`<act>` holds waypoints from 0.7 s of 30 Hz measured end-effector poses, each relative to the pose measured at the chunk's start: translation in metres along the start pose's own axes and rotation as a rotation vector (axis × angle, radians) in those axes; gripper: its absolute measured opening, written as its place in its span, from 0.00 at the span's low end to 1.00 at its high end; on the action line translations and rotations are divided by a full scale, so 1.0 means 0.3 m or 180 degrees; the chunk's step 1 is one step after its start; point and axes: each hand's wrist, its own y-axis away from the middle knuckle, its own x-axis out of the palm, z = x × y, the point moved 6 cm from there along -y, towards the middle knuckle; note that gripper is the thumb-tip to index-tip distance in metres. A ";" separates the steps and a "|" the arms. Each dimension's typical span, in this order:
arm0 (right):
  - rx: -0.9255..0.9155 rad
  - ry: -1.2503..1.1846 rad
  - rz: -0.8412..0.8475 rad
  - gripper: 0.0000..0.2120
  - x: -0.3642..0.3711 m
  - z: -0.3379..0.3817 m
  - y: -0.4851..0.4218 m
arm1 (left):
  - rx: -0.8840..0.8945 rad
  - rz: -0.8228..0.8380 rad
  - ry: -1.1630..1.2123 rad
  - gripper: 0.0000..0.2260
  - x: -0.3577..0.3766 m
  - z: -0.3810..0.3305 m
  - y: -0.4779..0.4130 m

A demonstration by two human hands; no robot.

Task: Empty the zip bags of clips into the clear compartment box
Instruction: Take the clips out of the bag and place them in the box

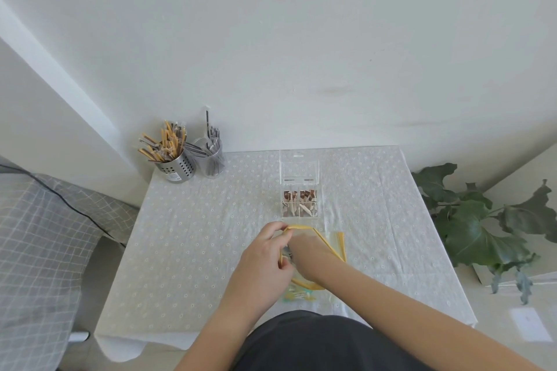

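Observation:
A clear zip bag with a yellow zip rim (327, 242) lies open near the table's front middle. My left hand (265, 256) pinches the bag's rim on its left side. My right hand (307, 256) reaches inside the bag's mouth, and its fingers are hidden by the left hand and the bag. Dark clips show faintly between the two hands. Just beyond the bag stands the clear compartment box (300, 205) with its lid up, and brown and pale clips lie in its compartments. A second yellow-edged bag (340, 239) lies under the first, to its right.
A perforated metal cup (174, 164) of wrapped sticks and a clear cup (212, 159) of dark sticks stand at the table's back left corner. A leafy plant (482, 220) is right of the table. A checked cloth (39, 235) lies to the left.

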 end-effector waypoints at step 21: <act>0.0473 -0.4592 -0.1900 0.03 -0.174 -0.209 0.203 | -0.0775 -0.0482 0.0094 0.28 -0.142 0.245 -0.022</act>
